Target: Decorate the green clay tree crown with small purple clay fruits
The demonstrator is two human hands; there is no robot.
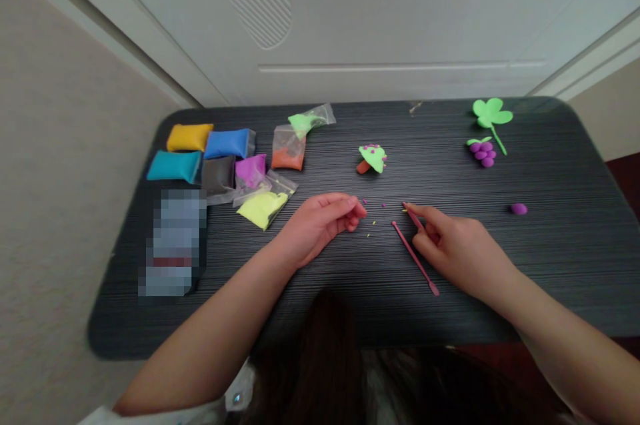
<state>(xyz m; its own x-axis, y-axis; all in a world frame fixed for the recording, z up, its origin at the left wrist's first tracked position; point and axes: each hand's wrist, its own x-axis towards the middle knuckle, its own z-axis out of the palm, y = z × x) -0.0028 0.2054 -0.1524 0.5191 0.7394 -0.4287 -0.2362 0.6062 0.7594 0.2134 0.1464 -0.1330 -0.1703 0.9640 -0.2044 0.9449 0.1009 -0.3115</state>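
Observation:
My right hand (453,245) pinches a thin pink clay modelling tool (413,217), its tip touching down near a tiny yellow clay bit (405,211). A second pink modelling tool (415,258) lies on the table just left of that hand. My left hand (327,221) rests on its side with fingers loosely curled and the thumb against the index finger; nothing shows in it. Tiny purple clay bits (384,205) and yellow bits (373,223) lie between the hands. Beyond them, a clay mushroom (373,158) with a green, purple-dotted cap and brown-orange stem lies tilted.
Several clay packets, among them a yellow-green bag (263,208) and an orange bag (289,150), lie at the left of the dark table (320,305). A blurred-out object (173,245) is nearer. At right are a green clay clover (491,113), purple grapes (483,152) and a purple ball (519,209).

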